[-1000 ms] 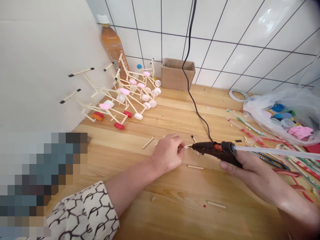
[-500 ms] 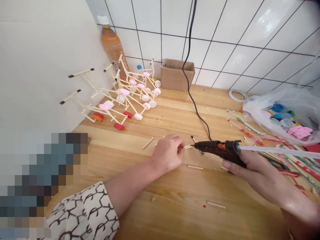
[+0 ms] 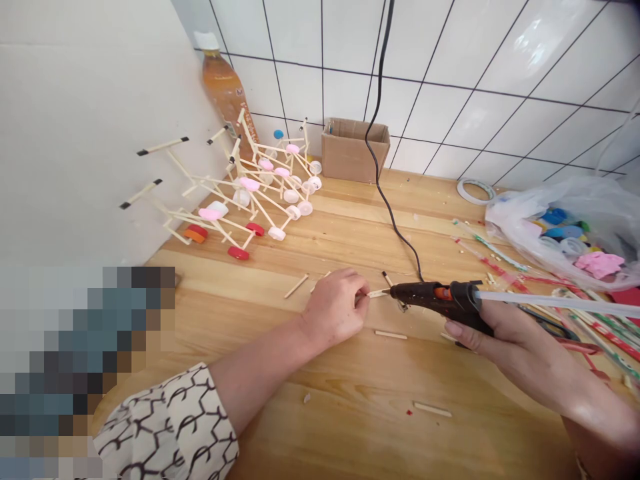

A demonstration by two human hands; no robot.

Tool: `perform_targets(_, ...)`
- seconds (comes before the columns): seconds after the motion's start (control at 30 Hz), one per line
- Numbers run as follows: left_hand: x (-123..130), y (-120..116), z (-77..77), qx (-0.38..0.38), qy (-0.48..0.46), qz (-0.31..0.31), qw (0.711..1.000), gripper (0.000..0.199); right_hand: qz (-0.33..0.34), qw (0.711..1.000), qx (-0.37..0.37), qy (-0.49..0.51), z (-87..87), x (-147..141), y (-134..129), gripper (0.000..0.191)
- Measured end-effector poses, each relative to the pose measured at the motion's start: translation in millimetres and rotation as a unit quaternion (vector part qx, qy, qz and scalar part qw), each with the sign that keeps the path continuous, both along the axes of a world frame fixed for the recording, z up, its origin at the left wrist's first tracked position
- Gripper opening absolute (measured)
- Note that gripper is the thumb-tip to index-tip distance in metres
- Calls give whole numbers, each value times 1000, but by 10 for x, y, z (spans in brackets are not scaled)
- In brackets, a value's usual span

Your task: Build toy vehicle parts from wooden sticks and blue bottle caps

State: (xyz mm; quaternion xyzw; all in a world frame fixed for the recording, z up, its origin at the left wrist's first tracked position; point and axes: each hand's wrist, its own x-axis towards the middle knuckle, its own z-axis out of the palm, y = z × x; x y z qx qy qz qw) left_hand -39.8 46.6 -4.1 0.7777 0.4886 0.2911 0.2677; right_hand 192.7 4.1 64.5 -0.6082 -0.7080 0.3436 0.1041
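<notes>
My left hand (image 3: 337, 308) is closed in a pinch on a short pale wooden stick (image 3: 376, 294) that sticks out to the right of its fingertips. My right hand (image 3: 505, 343) wraps round the grip of a black hot glue gun (image 3: 433, 297). The gun's nozzle points left and meets the end of the stick, or lies very close to it. From the gun's back a long clear glue stick (image 3: 555, 301) runs off to the right. Below the nozzle a loose stick piece (image 3: 391, 335) lies on the wooden table (image 3: 320, 413).
Several small stick-built carts with bottle-cap wheels (image 3: 239, 253) stand at the back left, near a drink bottle (image 3: 225, 87). A cardboard box (image 3: 355, 152) is against the tiles. The gun's black cord (image 3: 395, 220) hangs down. At right are a tape roll (image 3: 475, 191) and a plastic bag (image 3: 520, 207) of caps.
The glue gun's nozzle has shifted very slightly right along the stick. My left hand looks still, and the things on the table lie where they were.
</notes>
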Motion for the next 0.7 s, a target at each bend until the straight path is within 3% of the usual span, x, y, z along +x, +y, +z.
perform_targets(0.7,-2,2,-14,4,6,2,1000,11,-2,998,-45,34,-10,19,-17,44)
